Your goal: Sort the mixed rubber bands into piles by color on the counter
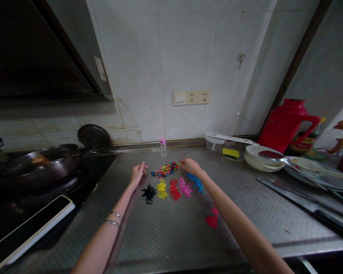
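Note:
A mixed heap of small, thin coloured pieces (165, 169), too small to name surely, lies on the metal counter (160, 236). Nearer to me the same kind of pieces form separate piles: black (149, 193), yellow (161, 189), red (175, 190), pink (185, 187) and blue (196, 182). My right hand (191, 166) has its fingertips pinched together at the heap's right end; what they hold is hidden. Left of the heap my left hand (137, 175) rests with its fingers partly stretched and apart, seemingly holding nothing. Behind the heap stands a clear little bottle with a pink cap (162, 146).
A pan (42, 171) sits on the stove at left, near a phone (31, 232). On the right are a clear tub (215, 142), yellow sponge (231, 153), stacked bowls (260, 164), a cleaver (300, 199) and a red thermos (282, 125). A red heart shape (212, 218) lies by my right forearm.

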### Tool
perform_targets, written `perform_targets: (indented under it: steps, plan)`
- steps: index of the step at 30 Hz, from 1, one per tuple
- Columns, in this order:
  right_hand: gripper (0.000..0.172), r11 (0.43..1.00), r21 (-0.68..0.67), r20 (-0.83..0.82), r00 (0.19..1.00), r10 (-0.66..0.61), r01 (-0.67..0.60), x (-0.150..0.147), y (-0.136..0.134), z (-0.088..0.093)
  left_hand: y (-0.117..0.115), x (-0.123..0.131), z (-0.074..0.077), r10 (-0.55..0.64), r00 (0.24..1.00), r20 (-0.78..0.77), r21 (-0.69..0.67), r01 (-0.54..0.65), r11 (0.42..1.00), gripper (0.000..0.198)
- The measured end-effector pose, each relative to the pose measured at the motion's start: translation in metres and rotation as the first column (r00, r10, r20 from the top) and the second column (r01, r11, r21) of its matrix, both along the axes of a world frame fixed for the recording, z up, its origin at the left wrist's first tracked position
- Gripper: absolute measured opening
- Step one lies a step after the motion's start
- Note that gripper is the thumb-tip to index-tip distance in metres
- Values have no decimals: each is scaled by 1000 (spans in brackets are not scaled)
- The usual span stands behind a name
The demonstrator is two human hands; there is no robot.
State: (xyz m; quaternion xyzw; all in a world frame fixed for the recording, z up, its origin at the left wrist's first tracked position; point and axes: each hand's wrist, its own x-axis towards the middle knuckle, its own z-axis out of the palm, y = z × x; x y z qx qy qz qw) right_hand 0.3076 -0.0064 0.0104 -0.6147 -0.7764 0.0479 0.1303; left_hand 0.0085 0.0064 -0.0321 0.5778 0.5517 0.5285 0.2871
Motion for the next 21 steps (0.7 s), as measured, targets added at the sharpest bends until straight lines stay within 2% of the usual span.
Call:
perform_targets:
  steps: [3, 8, 16, 21]
  plan:
    - [31, 1000, 14, 18, 1000, -8, 8, -8, 9, -1, -1, 0, 1, -11, 1000, -13, 10, 11, 1000, 58]
    - [27, 999, -45, 66, 998, 8, -5, -13, 15, -2, -4, 1, 3, -13, 999, -49, 14, 13, 1000, 58]
    - [27, 1000, -9, 77, 997, 14, -14, -9, 13, -5, -3, 1, 3, -22, 998, -65, 34, 24, 999, 56]
    - [26, 999, 15, 27, 999, -33, 32, -4, 9, -1, -5, 1, 4, -11, 999, -49, 33, 12, 999, 58]
